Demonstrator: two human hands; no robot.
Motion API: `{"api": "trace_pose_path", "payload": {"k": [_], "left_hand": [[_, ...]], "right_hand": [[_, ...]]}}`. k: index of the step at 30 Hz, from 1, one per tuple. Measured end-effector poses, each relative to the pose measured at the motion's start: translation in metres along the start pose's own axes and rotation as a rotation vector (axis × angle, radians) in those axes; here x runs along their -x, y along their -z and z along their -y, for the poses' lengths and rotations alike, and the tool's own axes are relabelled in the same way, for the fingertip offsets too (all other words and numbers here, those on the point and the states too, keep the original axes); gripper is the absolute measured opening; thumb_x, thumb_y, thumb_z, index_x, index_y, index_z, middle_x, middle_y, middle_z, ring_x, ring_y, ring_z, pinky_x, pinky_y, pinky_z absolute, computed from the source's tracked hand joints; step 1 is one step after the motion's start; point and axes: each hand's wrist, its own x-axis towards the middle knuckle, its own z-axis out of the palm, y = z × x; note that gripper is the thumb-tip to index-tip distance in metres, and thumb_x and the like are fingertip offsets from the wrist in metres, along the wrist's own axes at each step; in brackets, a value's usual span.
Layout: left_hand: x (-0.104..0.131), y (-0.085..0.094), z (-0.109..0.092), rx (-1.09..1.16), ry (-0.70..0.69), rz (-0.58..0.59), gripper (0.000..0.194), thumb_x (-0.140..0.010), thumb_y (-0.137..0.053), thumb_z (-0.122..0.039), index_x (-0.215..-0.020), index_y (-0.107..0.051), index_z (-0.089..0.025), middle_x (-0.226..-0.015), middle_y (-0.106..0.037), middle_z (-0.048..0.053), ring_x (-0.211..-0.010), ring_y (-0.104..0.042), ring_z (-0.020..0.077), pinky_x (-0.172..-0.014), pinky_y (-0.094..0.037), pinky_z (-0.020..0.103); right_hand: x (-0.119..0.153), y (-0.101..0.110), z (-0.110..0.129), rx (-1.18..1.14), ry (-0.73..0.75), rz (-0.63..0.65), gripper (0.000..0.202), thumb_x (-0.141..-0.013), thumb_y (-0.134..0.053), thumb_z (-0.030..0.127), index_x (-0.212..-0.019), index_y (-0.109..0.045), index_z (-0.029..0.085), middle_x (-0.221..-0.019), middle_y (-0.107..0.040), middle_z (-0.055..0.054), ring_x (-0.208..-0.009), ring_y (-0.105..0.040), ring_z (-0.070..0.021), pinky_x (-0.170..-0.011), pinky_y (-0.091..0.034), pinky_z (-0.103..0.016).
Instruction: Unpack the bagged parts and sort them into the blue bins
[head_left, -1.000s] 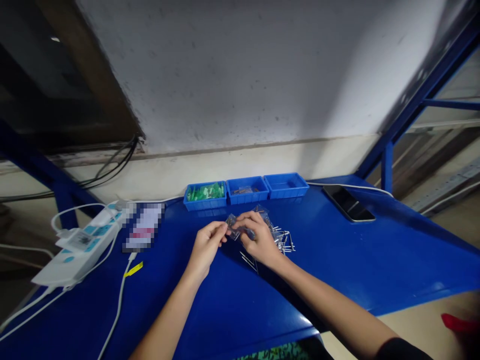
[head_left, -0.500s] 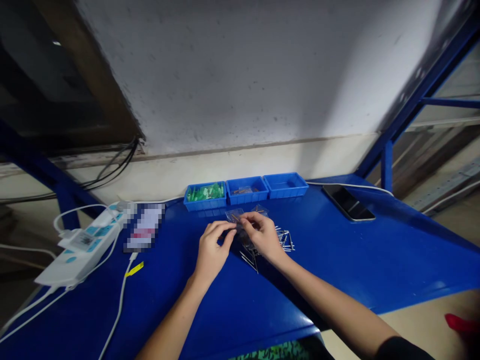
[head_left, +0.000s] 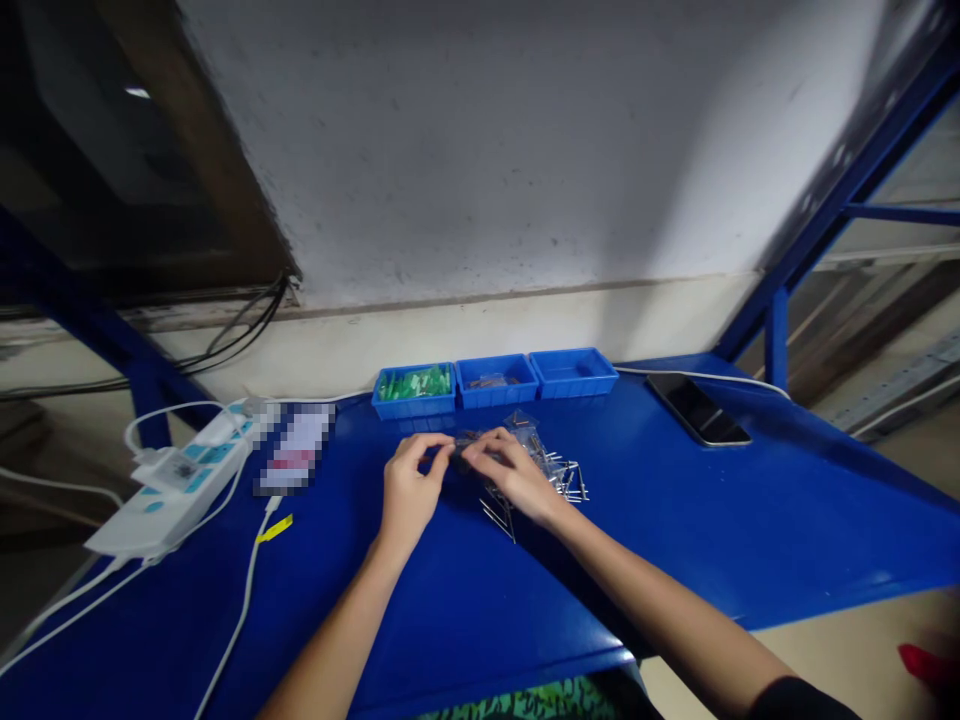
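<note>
A small clear plastic bag (head_left: 468,440) is stretched between my two hands above the blue table. My left hand (head_left: 414,480) pinches its left side with thumb and forefinger. The fingers of my right hand (head_left: 514,472) are closed on its right side. What the bag contains is too blurred to make out. Thin metal rods (head_left: 574,480) lie in a loose pile, partly hidden by my right hand. Another clear bag (head_left: 523,424) lies just behind that hand.
Three blue bins stand by the wall: one with green packets (head_left: 415,384), one with small bags (head_left: 496,381), one at right (head_left: 574,373). A black phone (head_left: 697,408) lies right. A power strip (head_left: 161,500), a pixelated device (head_left: 296,448) and white cables occupy the left.
Both hands have shifted slightly left with the bag, and the gap between their fingertips looks a little wider. The camera view has moved slightly.
</note>
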Motion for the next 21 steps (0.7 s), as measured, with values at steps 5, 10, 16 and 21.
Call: {"api": "trace_pose_path", "payload": {"k": [5,10,16,21], "left_hand": [[0.009,-0.005,-0.012,-0.231,-0.336,0.098,0.012,-0.083,-0.059,-0.021,-0.086,-0.069,-0.026,-0.101,-0.065,0.004,-0.101,-0.053,0.0227,-0.092,-0.042,0.042],[0.011,-0.008,-0.003,-0.339,-0.19,0.09,0.027,-0.085,-0.056,-0.027,-0.111,-0.062,-0.025,-0.115,-0.059,0.008,-0.108,-0.05,0.0247,-0.093,-0.04,0.043],[0.002,-0.017,0.015,-0.548,0.06,0.175,0.031,-0.08,-0.06,-0.036,-0.108,-0.062,-0.022,-0.122,-0.056,0.012,-0.12,-0.039,0.0344,-0.094,-0.031,0.054],[-0.005,-0.015,0.026,-0.202,0.236,0.162,0.018,-0.071,-0.067,-0.027,-0.087,-0.061,-0.023,-0.095,-0.064,0.006,-0.106,-0.049,0.0289,-0.091,-0.034,0.047]], "right_hand": [[-0.005,0.002,0.0,-0.326,-0.208,-0.036,0.031,-0.077,-0.057,0.046,-0.07,-0.06,0.016,-0.061,-0.054,0.002,-0.055,-0.049,-0.011,-0.053,-0.038,-0.024],[0.002,0.031,0.019,-0.174,0.058,-0.538,0.021,-0.078,-0.059,0.036,-0.087,-0.059,0.017,-0.078,-0.062,-0.003,-0.07,-0.059,-0.0153,-0.064,-0.046,-0.029],[-0.026,0.082,0.053,0.158,0.573,-0.962,0.013,-0.086,-0.049,0.023,-0.098,-0.052,0.022,-0.092,-0.058,-0.006,-0.092,-0.058,-0.0195,-0.086,-0.045,-0.041],[-0.061,0.081,0.026,0.606,0.424,-0.55,0.02,-0.08,-0.056,0.029,-0.098,-0.054,0.021,-0.11,-0.053,-0.011,-0.113,-0.044,-0.0287,-0.093,-0.036,-0.049]]}}
